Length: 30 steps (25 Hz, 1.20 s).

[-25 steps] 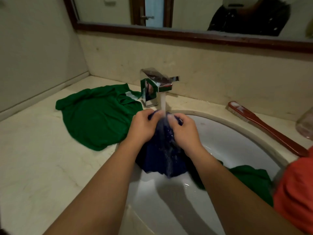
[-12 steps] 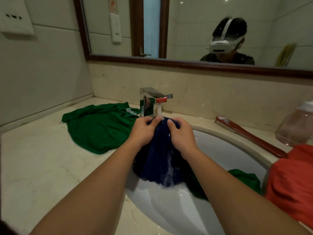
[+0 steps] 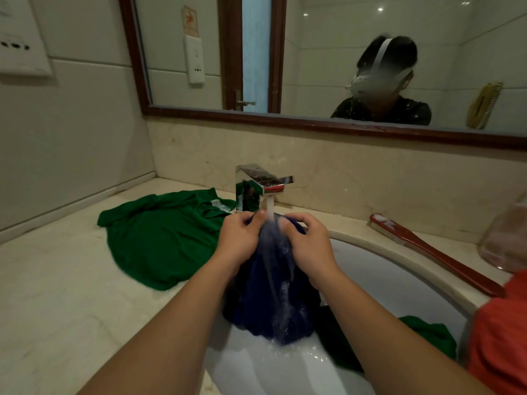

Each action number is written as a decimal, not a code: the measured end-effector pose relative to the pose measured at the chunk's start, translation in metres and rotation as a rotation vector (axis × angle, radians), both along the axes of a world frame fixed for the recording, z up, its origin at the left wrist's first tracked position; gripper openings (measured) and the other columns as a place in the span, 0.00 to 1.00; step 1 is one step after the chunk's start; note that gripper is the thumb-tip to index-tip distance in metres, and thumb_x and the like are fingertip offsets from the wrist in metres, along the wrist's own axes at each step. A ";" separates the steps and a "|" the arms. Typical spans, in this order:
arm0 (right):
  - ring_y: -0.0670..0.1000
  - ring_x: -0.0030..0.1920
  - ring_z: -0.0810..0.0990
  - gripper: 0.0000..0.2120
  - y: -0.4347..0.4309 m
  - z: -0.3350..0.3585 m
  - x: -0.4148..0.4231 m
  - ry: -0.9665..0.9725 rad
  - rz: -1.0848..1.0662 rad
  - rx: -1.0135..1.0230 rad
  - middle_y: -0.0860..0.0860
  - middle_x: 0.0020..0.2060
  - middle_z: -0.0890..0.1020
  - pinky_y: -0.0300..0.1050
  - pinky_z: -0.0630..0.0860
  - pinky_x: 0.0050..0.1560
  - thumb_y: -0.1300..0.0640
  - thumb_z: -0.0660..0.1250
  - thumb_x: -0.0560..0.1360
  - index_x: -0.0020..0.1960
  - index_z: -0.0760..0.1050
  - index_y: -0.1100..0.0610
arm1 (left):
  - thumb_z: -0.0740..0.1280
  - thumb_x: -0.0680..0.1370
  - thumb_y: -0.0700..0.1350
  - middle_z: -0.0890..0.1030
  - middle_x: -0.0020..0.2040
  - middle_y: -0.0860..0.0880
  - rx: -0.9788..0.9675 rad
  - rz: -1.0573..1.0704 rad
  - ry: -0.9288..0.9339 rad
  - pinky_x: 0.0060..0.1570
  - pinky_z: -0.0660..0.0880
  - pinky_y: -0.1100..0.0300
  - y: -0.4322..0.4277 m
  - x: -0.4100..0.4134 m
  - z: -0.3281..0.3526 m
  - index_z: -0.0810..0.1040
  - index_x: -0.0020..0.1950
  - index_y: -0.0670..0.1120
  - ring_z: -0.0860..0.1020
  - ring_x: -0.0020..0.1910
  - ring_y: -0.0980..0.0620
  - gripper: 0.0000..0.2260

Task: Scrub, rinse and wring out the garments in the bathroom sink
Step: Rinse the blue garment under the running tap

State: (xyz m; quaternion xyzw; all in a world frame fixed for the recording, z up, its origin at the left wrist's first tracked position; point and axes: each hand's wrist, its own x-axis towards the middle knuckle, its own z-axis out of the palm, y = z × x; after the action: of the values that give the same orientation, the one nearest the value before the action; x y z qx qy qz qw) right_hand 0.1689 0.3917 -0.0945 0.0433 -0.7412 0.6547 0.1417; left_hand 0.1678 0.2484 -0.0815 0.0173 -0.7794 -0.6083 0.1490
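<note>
Both the left hand (image 3: 238,241) and right hand (image 3: 309,246) pinch the blue garment (image 3: 268,303) under the tap (image 3: 261,186); each grip should knead the cloth through the stream until suds clear.

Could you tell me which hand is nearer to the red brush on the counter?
Right. The right hand grips the blue garment, left of the red brush; the left hand grips it farther left.

From the sink (image 3: 399,269), faucet (image 3: 256,189) stands at 12 o'clock, shirt (image 3: 162,238) on the counter (image 3: 57,295) at 10, brush (image 3: 433,252) at 2, bottle (image 3: 507,238) at 3. Under the faucet hangs the garment (image 3: 271,303) between left hand (image 3: 239,240) and right hand (image 3: 308,246); cloth (image 3: 427,334) inside at 4.
</note>
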 end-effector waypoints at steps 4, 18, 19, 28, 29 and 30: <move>0.44 0.48 0.83 0.04 0.000 0.006 0.004 0.017 0.035 0.021 0.44 0.45 0.85 0.48 0.81 0.55 0.53 0.69 0.81 0.50 0.83 0.50 | 0.67 0.81 0.54 0.84 0.37 0.50 0.013 0.035 0.025 0.36 0.75 0.59 0.003 0.004 0.005 0.84 0.42 0.47 0.82 0.37 0.53 0.14; 0.45 0.47 0.83 0.06 0.002 0.007 0.002 0.029 -0.022 0.050 0.45 0.44 0.85 0.45 0.81 0.51 0.53 0.66 0.82 0.52 0.83 0.50 | 0.67 0.82 0.49 0.85 0.37 0.52 0.080 -0.042 0.044 0.35 0.75 0.67 0.006 0.004 0.006 0.85 0.45 0.46 0.82 0.36 0.58 0.11; 0.47 0.49 0.83 0.06 0.002 0.007 0.001 0.018 -0.026 0.038 0.45 0.45 0.85 0.44 0.80 0.50 0.53 0.66 0.82 0.52 0.83 0.50 | 0.67 0.82 0.48 0.85 0.35 0.54 0.089 -0.044 0.032 0.33 0.74 0.69 0.007 0.003 0.005 0.85 0.44 0.46 0.82 0.34 0.60 0.11; 0.39 0.50 0.74 0.06 -0.023 0.003 0.025 0.048 0.003 0.325 0.46 0.57 0.74 0.35 0.71 0.51 0.47 0.64 0.83 0.59 0.76 0.44 | 0.60 0.84 0.40 0.86 0.49 0.40 0.589 -0.040 -0.181 0.49 0.77 0.48 0.011 0.004 0.009 0.79 0.62 0.44 0.80 0.47 0.43 0.10; 0.37 0.50 0.74 0.05 -0.024 0.000 0.024 0.053 0.004 0.267 0.46 0.57 0.74 0.31 0.70 0.49 0.48 0.65 0.83 0.59 0.75 0.43 | 0.58 0.84 0.38 0.85 0.51 0.38 0.670 -0.077 -0.190 0.49 0.77 0.48 0.010 0.003 0.008 0.76 0.65 0.43 0.80 0.46 0.42 0.12; 0.37 0.51 0.75 0.06 -0.024 -0.002 0.022 0.067 -0.021 0.230 0.46 0.57 0.76 0.30 0.71 0.49 0.50 0.65 0.83 0.59 0.75 0.43 | 0.58 0.84 0.36 0.85 0.53 0.37 0.717 -0.111 -0.184 0.46 0.78 0.50 0.010 0.004 0.009 0.73 0.66 0.42 0.82 0.45 0.44 0.13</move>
State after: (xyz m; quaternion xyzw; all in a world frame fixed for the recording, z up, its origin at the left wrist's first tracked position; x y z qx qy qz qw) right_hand 0.1909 0.3676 -0.0968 0.0732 -0.8068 0.5619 0.1673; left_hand 0.1714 0.2581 -0.0727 0.0807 -0.5269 -0.8456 0.0298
